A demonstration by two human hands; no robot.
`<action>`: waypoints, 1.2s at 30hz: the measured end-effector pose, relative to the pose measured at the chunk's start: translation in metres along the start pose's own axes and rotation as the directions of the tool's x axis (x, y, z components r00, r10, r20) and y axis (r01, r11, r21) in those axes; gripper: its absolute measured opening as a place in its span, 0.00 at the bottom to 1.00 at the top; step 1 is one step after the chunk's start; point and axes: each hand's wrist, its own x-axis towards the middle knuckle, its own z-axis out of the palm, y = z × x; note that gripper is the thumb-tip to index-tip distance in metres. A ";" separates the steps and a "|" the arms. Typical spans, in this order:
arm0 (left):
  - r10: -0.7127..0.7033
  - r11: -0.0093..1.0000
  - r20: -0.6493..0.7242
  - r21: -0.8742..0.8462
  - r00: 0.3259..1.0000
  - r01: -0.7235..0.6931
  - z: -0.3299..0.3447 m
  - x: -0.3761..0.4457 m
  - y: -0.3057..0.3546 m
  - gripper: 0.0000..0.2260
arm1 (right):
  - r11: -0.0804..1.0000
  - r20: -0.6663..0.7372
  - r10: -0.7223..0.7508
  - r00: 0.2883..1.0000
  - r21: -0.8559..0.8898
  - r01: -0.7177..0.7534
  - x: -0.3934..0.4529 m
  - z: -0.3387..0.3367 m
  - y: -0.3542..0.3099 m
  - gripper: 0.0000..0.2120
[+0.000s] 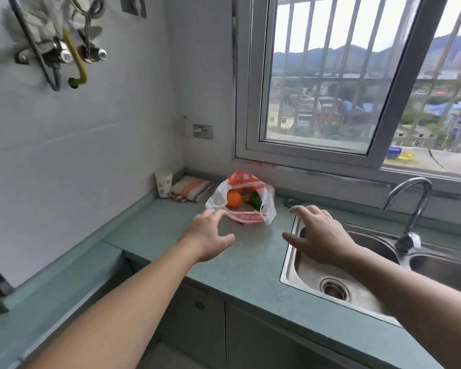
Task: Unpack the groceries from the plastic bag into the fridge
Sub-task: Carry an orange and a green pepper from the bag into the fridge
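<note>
Two bare forearms reach over a green countertop (250,262), both hands spread open and empty, the left hand (210,235) nearer, fingertips at the rim of the open plastic bag (241,201) of fruit at its one o'clock, the right hand (320,233) over the sink edge (288,265), bag at its ten o'clock.

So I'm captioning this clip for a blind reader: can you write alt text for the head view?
Two bare hands reach toward an open white-and-red plastic bag on a green kitchen counter; the left hand nearly touches its rim, the right hand hovers over the steel sink. An orange and something green show inside.
</note>
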 end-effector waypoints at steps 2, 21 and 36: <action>-0.008 0.999 0.016 0.031 1.000 0.007 0.004 0.036 -0.004 0.29 | 1.000 0.000 -0.002 1.000 0.030 0.002 0.036 0.012 0.009 0.31; 0.025 1.000 0.262 0.008 0.965 -0.028 0.102 0.306 -0.067 0.24 | 0.932 0.188 0.165 0.968 0.291 -0.215 0.291 0.146 0.037 0.27; 0.051 0.989 0.329 0.111 0.943 -0.092 0.178 0.456 -0.132 0.31 | 0.936 0.233 0.195 0.953 0.246 -0.252 0.419 0.279 0.028 0.14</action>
